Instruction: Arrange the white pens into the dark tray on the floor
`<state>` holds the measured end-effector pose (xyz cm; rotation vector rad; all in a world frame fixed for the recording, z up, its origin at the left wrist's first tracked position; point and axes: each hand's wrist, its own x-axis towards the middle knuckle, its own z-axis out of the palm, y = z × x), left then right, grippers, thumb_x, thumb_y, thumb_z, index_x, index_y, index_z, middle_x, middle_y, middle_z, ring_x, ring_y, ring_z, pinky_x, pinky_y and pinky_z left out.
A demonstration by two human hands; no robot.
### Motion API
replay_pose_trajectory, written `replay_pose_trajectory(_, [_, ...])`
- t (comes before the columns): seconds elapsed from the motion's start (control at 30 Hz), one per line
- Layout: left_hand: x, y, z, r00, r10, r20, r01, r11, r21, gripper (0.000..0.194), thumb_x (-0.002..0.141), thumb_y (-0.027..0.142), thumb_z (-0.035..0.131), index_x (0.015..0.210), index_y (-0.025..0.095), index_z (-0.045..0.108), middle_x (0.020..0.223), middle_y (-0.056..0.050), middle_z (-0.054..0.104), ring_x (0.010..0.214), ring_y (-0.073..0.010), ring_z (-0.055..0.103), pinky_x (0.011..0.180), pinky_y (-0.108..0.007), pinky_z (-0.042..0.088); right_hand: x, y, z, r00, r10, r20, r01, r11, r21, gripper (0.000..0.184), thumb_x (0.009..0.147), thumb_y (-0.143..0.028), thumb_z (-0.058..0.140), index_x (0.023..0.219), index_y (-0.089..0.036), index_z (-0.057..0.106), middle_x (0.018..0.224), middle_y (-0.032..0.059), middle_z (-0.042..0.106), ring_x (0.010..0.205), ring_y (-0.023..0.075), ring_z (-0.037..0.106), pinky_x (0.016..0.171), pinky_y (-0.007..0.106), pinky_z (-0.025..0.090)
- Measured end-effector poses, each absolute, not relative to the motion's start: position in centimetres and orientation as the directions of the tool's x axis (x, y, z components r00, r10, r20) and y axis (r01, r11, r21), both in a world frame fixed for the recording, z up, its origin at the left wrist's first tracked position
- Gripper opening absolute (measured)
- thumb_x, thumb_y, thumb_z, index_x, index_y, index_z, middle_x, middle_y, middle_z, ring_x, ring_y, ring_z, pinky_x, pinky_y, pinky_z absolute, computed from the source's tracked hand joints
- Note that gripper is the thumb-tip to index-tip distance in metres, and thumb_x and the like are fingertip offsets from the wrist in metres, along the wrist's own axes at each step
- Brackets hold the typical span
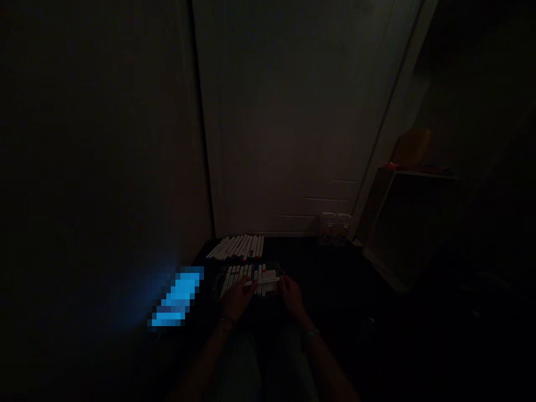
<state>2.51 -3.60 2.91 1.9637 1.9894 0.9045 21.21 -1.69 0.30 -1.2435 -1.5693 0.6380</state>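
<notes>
In the dim head view, a white marker (268, 280) lies level between my two hands. My left hand (237, 298) pinches its left end, and my right hand (292, 297) has its fingers closed at its right end. Below it is a clear case (274, 264) holding several white markers (235, 273) side by side, a few with coloured bands. Part of the case's right side shows a pale surface without markers. Behind the case, more white markers (240, 247) lie in a slanted row on the dark table. My fingertips are hard to make out.
A glowing blue, pixelated screen (178, 298) is at the left by the wall. Two clear plastic packages (335, 229) stand at the back right of the dark table (322, 268). Farther right is a cabinet (389, 218) with small objects on top.
</notes>
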Motion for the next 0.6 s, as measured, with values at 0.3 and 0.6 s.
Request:
replay_pose_trajectory(0.3, [2.32, -3.38, 2.53, -0.084, 0.938, 0.337, 0.827, -0.123, 0.548, 0.035, 0.084, 0.049, 0.037, 0.099, 0.023, 0.055, 0.081, -0.002, 0.066, 0.076, -0.0162, 0.06, 0.061, -0.024, 0.037, 21.36, -1.59, -0.03, 0.009, 0.923, 0.385, 0.422, 0.345, -0.838, 0.039, 0.088, -0.042, 0.033, 0.088, -0.019, 0.064, 0.079, 0.0037, 0.066, 0.07, 0.0148, 0.06, 0.062, 0.02, 0.041])
replay_pose_trajectory(0.6, [2.1, -2.9, 2.09, -0.064, 0.927, 0.369, 0.796, -0.175, 0.579, 0.032, 0.085, 0.048, 0.037, 0.098, 0.023, 0.053, 0.078, -0.001, 0.065, 0.072, -0.0154, 0.06, 0.063, -0.024, 0.038, 21.16, -1.45, -0.35, 0.006, 0.927, 0.376, 0.422, 0.339, -0.841, 0.042, 0.089, -0.043, 0.032, 0.089, -0.018, 0.065, 0.076, 0.0038, 0.066, 0.066, 0.0142, 0.059, 0.06, 0.02, 0.041])
